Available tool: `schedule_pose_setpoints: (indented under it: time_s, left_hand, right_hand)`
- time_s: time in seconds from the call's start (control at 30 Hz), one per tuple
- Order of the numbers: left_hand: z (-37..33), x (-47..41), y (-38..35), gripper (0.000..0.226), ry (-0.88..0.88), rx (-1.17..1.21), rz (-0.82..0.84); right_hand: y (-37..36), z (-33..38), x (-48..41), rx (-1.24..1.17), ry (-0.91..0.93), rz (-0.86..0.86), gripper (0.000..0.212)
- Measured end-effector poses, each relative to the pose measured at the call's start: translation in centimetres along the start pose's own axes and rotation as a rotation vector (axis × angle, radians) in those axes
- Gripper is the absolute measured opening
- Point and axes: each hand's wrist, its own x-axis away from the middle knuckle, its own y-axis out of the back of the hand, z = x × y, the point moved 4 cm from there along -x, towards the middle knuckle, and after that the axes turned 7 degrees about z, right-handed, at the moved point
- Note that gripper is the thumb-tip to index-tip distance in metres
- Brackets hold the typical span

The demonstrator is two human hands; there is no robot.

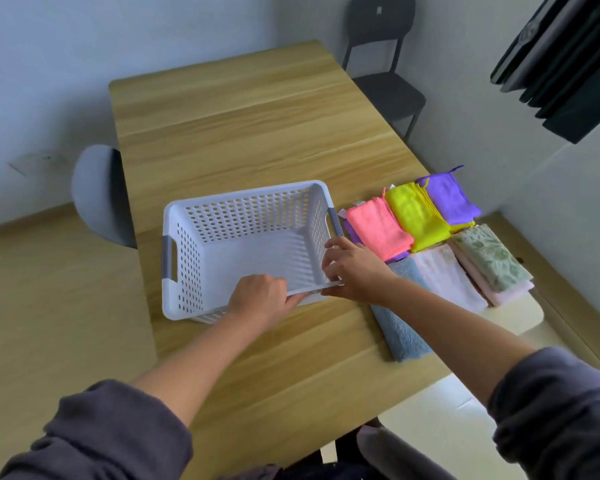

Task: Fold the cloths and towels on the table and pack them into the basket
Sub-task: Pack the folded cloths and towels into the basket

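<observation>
Basket (187, 258), near rim gripped by left hand (260, 294) and right hand (352, 268), cloths (378, 230) alongside

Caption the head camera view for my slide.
Left hand and right hand grip the near rim of the empty white basket on a wooden table, folded cloths and towels beside it.

- Standing on the floor (49, 323) just past the far right corner of the table (239, 133): a black chair (383, 81), backrest toward the wall (153, 29).
- Sitting against the table's left edge: a grey chair (97, 195), only its rounded back showing.
- Hanging at the upper right: a dark pleated curtain (565, 64).
- Lying below the table's near right corner: a pale cream surface (440, 427), kind unclear.
- Marking the left wall: a faint scuffed patch (32, 161).
</observation>
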Motion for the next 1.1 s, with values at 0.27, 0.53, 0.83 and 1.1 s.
schedule_pose_setpoints:
  time_s: [0.27,0.53,0.83,1.1]
  left_hand:
    - [-2.6,4.6,-1.5,0.064,-0.032,0.021,0.051]
    - [-3.7,7.1,-2.5,0.056,0.018,0.16,0.033]
    - [-9.0,6.3,2.8,0.03,-0.16,0.433,-0.425]
    - [-22.6,-1.9,3.2,0.015,-0.291,0.389,-0.334]
  right_hand:
    - [-1.3,3.1,4.7,-0.058,0.024,-0.056,0.036]
    - [-2.3,5.2,8.0,-0.121,-0.017,-0.059,0.028]
    - [-2.0,-0.2,16.1,-0.546,-0.398,-0.183,0.053]
    - [-5.3,-9.8,20.4,-0.514,-0.752,-0.038,0.045]
